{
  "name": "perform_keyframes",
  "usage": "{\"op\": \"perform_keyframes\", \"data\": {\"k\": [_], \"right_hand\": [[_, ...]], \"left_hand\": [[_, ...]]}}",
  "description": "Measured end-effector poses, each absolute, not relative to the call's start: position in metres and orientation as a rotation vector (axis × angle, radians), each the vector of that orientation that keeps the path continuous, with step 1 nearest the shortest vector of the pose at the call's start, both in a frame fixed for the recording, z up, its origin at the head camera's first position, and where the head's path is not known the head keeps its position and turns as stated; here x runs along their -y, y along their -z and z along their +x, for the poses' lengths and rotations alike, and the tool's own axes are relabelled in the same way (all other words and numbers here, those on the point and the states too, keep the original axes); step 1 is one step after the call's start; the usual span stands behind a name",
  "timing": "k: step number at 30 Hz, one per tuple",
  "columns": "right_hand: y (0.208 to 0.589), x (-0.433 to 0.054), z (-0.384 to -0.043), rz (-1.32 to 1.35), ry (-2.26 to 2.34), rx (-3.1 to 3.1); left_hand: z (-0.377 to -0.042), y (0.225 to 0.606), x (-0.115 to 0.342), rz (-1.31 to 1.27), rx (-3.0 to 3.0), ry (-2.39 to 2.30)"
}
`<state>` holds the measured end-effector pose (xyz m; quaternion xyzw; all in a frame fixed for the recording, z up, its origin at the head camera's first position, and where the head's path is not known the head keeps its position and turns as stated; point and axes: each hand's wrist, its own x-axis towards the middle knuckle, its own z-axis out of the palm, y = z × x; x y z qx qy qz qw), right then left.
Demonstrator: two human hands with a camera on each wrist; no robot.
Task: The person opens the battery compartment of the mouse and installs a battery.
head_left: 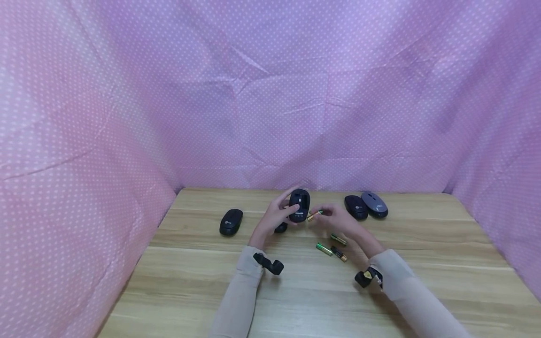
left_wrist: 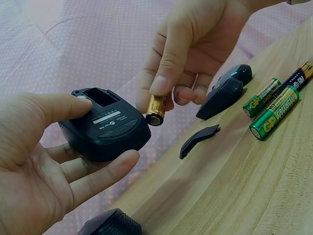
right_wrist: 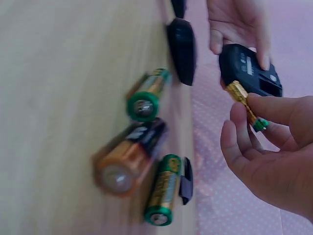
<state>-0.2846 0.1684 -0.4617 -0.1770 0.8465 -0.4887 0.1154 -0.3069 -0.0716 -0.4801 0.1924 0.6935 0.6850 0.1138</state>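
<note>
My left hand (head_left: 274, 217) holds a black computer mouse (left_wrist: 112, 128) with its underside turned up, thumb over the bottom and fingers beneath. The battery slot (left_wrist: 101, 98) in the underside is uncovered. Between thumb and fingertips, my right hand (head_left: 338, 219) pinches a gold and green AA battery (right_wrist: 238, 92). One end of this battery is close beside the mouse's edge, outside the slot. On the table below the right hand lie two green GP batteries (left_wrist: 276, 113) and a black and copper battery (head_left: 338, 254). A curved black cover (left_wrist: 198, 139) rests on the wood near them.
Another black mouse (head_left: 231, 222) sits to the left on the wooden table (head_left: 186, 281), and one more (head_left: 281, 228) is partly hidden behind my left hand. At the right, a black mouse (head_left: 356, 207) and a grey one (head_left: 374, 204) lie together. Pink dotted cloth (head_left: 270, 117) hangs behind.
</note>
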Motion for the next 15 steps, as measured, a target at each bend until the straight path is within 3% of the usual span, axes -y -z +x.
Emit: {"op": "perform_keyframes", "data": {"k": [15], "right_hand": [[0.443, -0.168, -0.295, -0.409, 1.662, -2.437]], "left_hand": [[-0.307, 0.481, 0.069, 0.531, -2.024, -2.003]]}}
